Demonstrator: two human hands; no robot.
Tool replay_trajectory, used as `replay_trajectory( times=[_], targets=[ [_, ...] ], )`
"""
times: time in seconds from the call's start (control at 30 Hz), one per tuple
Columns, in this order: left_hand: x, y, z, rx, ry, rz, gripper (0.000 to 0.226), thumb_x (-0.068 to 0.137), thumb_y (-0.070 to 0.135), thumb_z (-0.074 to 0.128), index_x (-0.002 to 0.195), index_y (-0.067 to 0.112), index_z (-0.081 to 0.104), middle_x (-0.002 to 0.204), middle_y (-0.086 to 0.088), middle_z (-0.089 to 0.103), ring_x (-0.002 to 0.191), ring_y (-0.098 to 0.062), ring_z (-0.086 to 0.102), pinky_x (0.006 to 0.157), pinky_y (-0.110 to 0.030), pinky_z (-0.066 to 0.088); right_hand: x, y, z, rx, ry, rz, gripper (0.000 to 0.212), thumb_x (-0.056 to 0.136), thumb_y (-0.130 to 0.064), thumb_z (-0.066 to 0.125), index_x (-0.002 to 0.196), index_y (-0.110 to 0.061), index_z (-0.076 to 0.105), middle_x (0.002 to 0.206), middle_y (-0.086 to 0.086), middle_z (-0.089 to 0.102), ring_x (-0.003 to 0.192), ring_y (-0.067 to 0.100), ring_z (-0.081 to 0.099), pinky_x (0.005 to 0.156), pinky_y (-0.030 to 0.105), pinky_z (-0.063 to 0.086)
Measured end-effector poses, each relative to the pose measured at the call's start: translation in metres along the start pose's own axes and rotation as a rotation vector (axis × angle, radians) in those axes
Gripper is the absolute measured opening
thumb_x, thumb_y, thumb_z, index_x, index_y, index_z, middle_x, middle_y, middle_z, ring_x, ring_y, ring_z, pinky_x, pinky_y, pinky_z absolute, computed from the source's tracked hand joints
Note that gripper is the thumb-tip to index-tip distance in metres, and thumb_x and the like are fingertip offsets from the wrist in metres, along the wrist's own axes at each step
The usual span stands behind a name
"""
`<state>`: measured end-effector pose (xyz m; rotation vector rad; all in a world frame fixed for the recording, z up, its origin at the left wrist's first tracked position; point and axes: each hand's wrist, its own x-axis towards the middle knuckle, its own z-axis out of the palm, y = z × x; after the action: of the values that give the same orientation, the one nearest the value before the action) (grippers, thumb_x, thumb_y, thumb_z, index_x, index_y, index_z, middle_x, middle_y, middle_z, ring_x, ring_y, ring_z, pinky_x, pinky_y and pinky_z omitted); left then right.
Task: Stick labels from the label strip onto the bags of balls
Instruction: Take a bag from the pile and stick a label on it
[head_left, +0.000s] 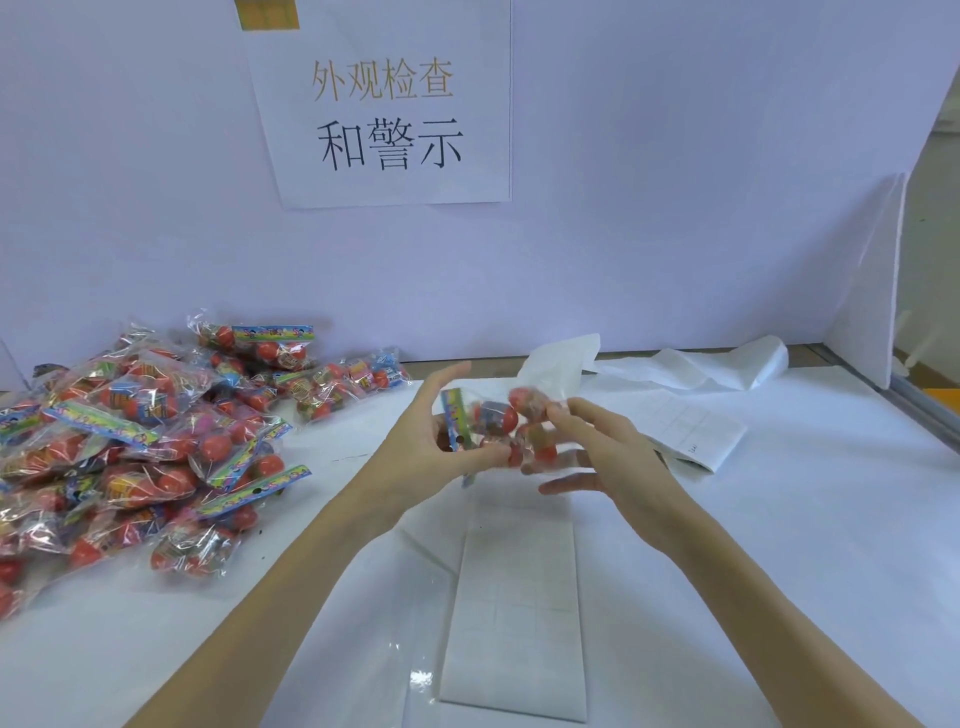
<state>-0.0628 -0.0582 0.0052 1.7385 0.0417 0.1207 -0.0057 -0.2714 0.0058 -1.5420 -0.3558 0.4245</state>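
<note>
Label strip (519, 618) lies flat on desk (779, 571), nearest. Above it, left hand (415, 447) pinches bag (493, 421) by its header; right hand (608, 457), fingers straight, presses its face. Best: hold bag taut, smooth label flat. Pile (130, 447) far left.

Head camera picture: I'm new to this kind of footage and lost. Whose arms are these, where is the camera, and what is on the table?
No machine here: a person wears the camera on the head, looking down at their own arms. The left hand grips a clear plastic bag of red balls; the right hand touches it with fingers spread. On the white table lie a pile of similar ball bags, a white label strip and crumpled white backing paper. A printed paper sign hangs behind.
</note>
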Motion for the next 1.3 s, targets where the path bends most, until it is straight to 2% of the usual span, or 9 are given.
replay_trajectory(
  times=[0.13,0.3,0.43,0.6,0.77,0.97,1.13,1.2,1.3],
  targets=[
    [-0.001,-0.001,0.000,-0.017,-0.084,0.007,0.085,0.080,0.023,0.088,0.146,0.044,0.040,0.110,-0.004,0.079,0.101,-0.025,0.076,0.096,-0.030,0.054,-0.002,0.000,0.003,0.003,-0.022,-0.076,0.031,0.099,-0.032,0.069,0.121,-0.010,0.069,0.094,0.020,0.079,0.073,0.037,0.075,0.073,0.038,0.063],
    [0.001,0.002,0.004,-0.153,0.060,0.030,0.015,0.099,0.017,0.068,0.107,0.012,0.080,0.091,-0.003,0.078,0.071,-0.008,0.063,0.067,-0.016,0.049,-0.002,-0.001,0.003,0.134,-0.009,-0.055,0.036,0.098,-0.031,0.068,0.113,0.002,0.074,0.100,0.025,0.077,0.083,0.035,0.076,0.071,0.030,0.061],
    [0.002,-0.001,0.009,-0.246,0.158,0.007,0.015,0.100,0.011,0.066,0.100,0.006,0.079,0.087,-0.006,0.079,0.066,-0.010,0.065,0.062,-0.021,0.052,0.000,0.000,0.005,0.197,0.005,-0.002,0.041,0.091,-0.036,0.072,0.107,0.001,0.076,0.101,0.023,0.078,0.087,0.031,0.077,0.073,0.030,0.063],
    [0.002,-0.008,0.014,0.087,0.332,0.039,0.016,0.097,0.029,0.072,0.110,0.019,0.071,0.092,0.000,0.076,0.068,-0.018,0.073,0.062,-0.028,0.058,0.001,0.003,0.003,0.186,0.117,-0.049,0.030,0.093,-0.020,0.077,0.114,-0.001,0.067,0.089,0.016,0.079,0.075,0.033,0.076,0.074,0.034,0.064],
    [0.001,-0.005,0.019,-0.134,0.141,-0.072,0.029,0.094,0.030,0.075,0.112,0.007,0.071,0.098,-0.015,0.077,0.080,-0.028,0.075,0.071,-0.033,0.062,0.004,0.005,0.003,0.323,0.104,0.009,0.025,0.096,-0.014,0.073,0.113,0.000,0.061,0.103,0.021,0.077,0.087,0.030,0.077,0.081,0.041,0.065],
    [0.002,-0.004,0.015,-0.248,0.193,0.024,0.020,0.085,0.025,0.081,0.098,0.010,0.080,0.096,-0.012,0.078,0.078,-0.021,0.070,0.079,-0.029,0.059,0.003,0.009,0.005,0.328,-0.001,0.059,0.028,0.100,-0.013,0.069,0.121,0.002,0.061,0.109,0.025,0.077,0.092,0.037,0.077,0.080,0.038,0.064],
    [-0.001,-0.001,0.012,0.078,0.039,0.130,0.021,0.095,0.020,0.075,0.093,0.039,0.082,0.087,0.006,0.075,0.076,-0.010,0.069,0.074,-0.019,0.055,0.001,0.003,0.003,0.136,-0.018,-0.035,0.059,0.089,-0.029,0.081,0.141,-0.036,0.055,0.116,0.003,0.078,0.108,0.023,0.075,0.092,0.036,0.061],
    [-0.003,-0.001,0.015,0.100,0.005,0.136,0.020,0.092,0.022,0.078,0.092,0.043,0.081,0.084,0.011,0.073,0.075,-0.008,0.069,0.073,-0.018,0.055,0.000,-0.001,0.004,0.037,-0.001,-0.086,0.049,0.085,-0.037,0.083,0.131,-0.042,0.066,0.115,-0.001,0.079,0.105,0.017,0.076,0.092,0.032,0.060],
    [-0.005,-0.002,0.021,0.067,0.003,0.122,0.012,0.088,0.028,0.082,0.098,0.034,0.082,0.092,0.009,0.078,0.086,-0.010,0.073,0.078,-0.018,0.056,-0.001,0.000,0.006,0.020,0.083,-0.106,0.020,0.087,-0.033,0.082,0.100,-0.019,0.084,0.100,0.007,0.081,0.089,0.019,0.075,0.092,0.034,0.057]
  ],
)
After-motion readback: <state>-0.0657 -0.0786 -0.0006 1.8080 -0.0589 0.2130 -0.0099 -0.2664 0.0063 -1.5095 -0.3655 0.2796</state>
